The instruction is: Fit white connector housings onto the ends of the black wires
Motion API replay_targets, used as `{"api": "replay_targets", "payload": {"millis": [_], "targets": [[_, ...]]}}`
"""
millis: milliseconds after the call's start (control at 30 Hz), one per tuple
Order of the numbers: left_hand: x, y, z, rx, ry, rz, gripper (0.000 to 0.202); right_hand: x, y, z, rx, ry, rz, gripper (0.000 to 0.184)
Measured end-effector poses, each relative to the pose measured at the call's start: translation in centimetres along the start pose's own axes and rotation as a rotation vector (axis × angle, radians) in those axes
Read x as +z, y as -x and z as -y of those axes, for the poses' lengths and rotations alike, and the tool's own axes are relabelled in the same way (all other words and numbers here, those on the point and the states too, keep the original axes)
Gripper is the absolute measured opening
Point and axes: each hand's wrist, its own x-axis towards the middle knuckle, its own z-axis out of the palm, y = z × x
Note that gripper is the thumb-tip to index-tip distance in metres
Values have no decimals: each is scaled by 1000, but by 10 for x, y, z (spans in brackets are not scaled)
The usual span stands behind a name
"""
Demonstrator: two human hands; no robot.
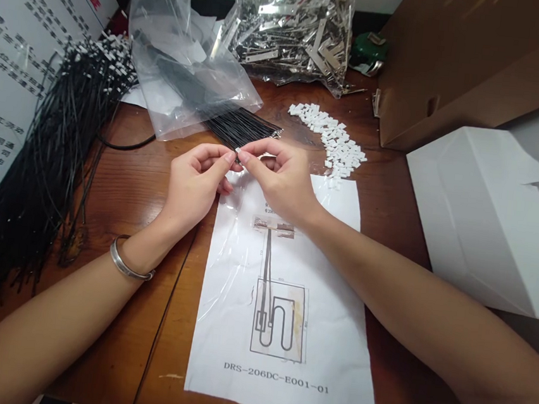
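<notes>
My left hand and my right hand meet fingertip to fingertip above the top of a printed sheet. Between the pinched thumbs and forefingers shows a tiny white plastic connector housing, with a dark wire end at it, mostly covered by the fingers. The right fingertips close on the housing; the left ones pinch the thin black wire. Just behind the hands lies a bundle of black wires with bare metal terminals, partly inside a clear plastic bag. A pile of loose white connector housings spreads to the right.
A paper drawing lies beneath the forearms on the wooden table. Many black wires with white ends hang at left. A bag of metal strips, a green tape roll and a cardboard box stand behind.
</notes>
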Motion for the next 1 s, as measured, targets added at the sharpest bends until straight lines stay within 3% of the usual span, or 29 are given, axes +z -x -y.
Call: {"api": "replay_targets", "payload": {"millis": [500, 633, 800, 1000], "targets": [[-1, 1, -2, 28, -10, 31, 8, 2, 3, -3, -124, 126, -59, 5], [0, 2, -2, 38, -8, 67, 6, 1, 1, -6, -120, 127, -155, 12], [-1, 7, 0, 51, -56, 210, 16, -6, -7, -22, -184, 220, -321, 32], [-10, 18, -5, -22, -134, 434, 29, -28, -20, -37, -234, 351, -325, 43]]}}
